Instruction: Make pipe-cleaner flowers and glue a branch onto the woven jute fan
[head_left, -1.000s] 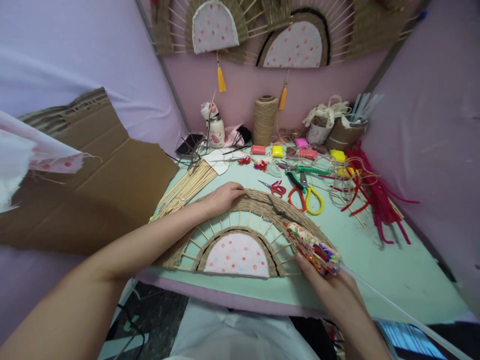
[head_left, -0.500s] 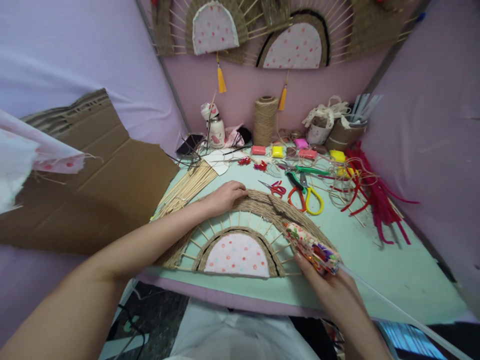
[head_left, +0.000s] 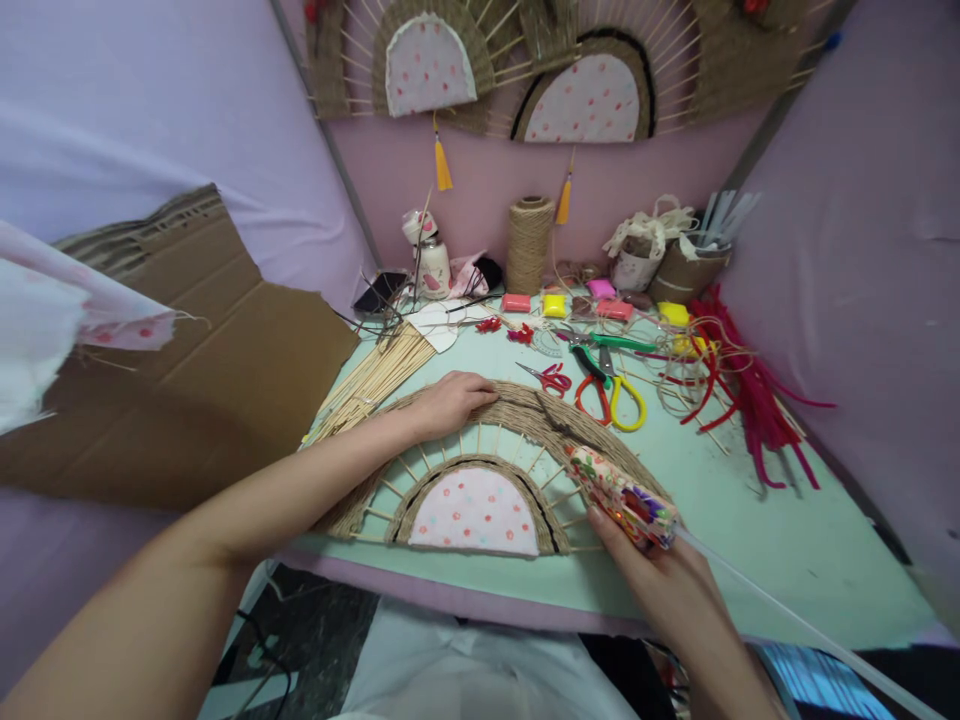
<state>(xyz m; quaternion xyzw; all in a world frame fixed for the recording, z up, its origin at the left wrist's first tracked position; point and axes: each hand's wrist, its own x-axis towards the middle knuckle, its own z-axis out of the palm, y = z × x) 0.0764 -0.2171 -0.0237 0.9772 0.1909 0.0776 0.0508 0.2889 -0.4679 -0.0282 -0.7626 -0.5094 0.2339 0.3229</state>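
Observation:
A semicircular fan of wound twine over thin sticks lies on the table, with a white, red-dotted fabric half-round at its centre. Along its outer twine band runs a dark brown twig-like strip. My left hand rests on the top of the band, its fingers closed at the strip's left end, which they partly hide. My right hand is wrapped round a flower-patterned glue gun, whose nozzle points at the strip on the band's right side. A long translucent glue stick sticks out behind it.
Red-handled small scissors, orange-and-yellow-handled scissors and green-handled pliers lie just beyond the fan. Thin sticks lie left, pink-red strips right. A twine spool stands behind; cardboard leans at left.
My left hand has shifted slightly toward me and right along the band, its fingers lower now. The glue gun in my right hand has hardly moved.

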